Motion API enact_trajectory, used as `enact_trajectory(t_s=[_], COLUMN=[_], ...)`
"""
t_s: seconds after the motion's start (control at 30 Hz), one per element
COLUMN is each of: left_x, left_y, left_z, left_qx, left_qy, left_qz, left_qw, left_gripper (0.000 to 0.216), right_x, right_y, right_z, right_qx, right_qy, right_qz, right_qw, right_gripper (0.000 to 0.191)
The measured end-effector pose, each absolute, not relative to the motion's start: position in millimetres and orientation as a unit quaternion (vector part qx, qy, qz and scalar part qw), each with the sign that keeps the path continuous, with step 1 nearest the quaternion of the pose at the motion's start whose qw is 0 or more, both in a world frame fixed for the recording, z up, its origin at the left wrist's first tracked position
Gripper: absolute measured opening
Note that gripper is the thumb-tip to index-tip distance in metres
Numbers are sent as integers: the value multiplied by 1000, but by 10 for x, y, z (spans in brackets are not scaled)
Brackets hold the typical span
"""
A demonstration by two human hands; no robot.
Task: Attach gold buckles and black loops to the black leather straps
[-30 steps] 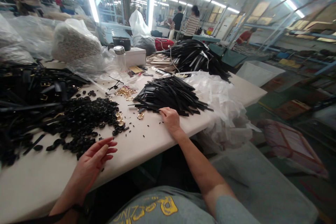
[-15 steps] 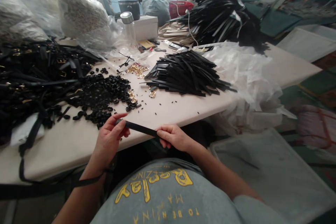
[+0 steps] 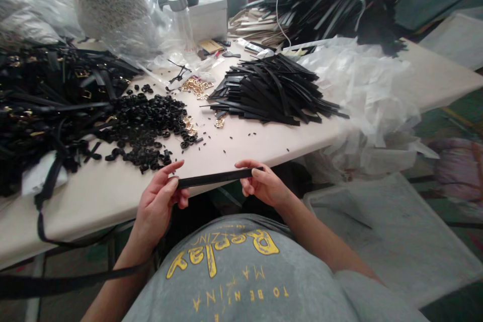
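Note:
A short black strap (image 3: pixel 217 178) is held level between both hands, just in front of the near edge of the white table (image 3: pixel 264 143). My left hand (image 3: pixel 160 201) pinches its left end between thumb and fingers. My right hand (image 3: pixel 262 183) grips the right end, fingers curled round it. Beyond the hands lie a heap of black rings (image 3: pixel 147 126), small gold buckles (image 3: pixel 196 85) and a pile of black straps (image 3: pixel 271 90).
A tangle of black belts with gold buckles (image 3: pixel 45 105) covers the table's left side. Clear plastic bags (image 3: pixel 113 10), a bottle (image 3: pixel 183 15) and a white box (image 3: pixel 207 17) stand at the back. Crumpled white plastic (image 3: pixel 370 95) hangs off the right edge above a grey bin (image 3: pixel 377 221).
A second ago my right hand was on the strap pile and my left hand lay open by the rings. Both hands now hold one strap near my body, raised level.

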State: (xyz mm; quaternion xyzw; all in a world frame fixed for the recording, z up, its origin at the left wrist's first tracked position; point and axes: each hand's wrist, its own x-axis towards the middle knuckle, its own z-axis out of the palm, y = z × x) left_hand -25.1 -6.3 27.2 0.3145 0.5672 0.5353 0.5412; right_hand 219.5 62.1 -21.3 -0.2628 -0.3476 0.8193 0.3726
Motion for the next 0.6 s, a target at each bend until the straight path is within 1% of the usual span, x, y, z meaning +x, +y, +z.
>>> enact_trajectory(t_s=[0.07, 0.13, 0.23, 0.27, 0.33, 0.4, 0.43, 0.5, 0.53, 0.6], left_x=[-226, -178, -96, -80, -79, -113, -134, -162, -163, -144], left_y=[-79, -88, -80, -69, -35, 8, 27, 53, 59, 53], left_z=[261, 228, 160, 142, 128, 150, 172, 225, 247, 265], left_qx=[315, 318, 360, 389, 451, 480, 479, 466, 460, 450], left_qy=[557, 542, 526, 530, 552, 569, 568, 550, 544, 548], left_qz=[520, 489, 407, 379, 356, 388, 415, 454, 457, 443], left_qw=[566, 605, 655, 651, 604, 543, 525, 524, 532, 548], left_gripper=[52, 54, 53, 51, 45, 42, 42, 45, 45, 40], right_x=[2136, 2051, 1935, 1913, 1899, 1906, 1906, 1886, 1864, 1816], right_y=[610, 590, 566, 563, 567, 573, 573, 562, 551, 525], right_z=[-222, -175, -43, -2, 56, 72, 64, 31, 12, -13], right_qx=[-265, -301, -330, -327, -316, -317, -317, -313, -311, -307], right_qy=[-339, -392, -487, -509, -580, -707, -773, -864, -888, -907], right_qz=[794, 736, 638, 611, 547, 435, 366, 246, 211, 190], right_qw=[430, 463, 496, 510, 514, 459, 411, 307, 267, 216], right_gripper=[46, 35, 17, 16, 24, 26, 26, 25, 24, 22])
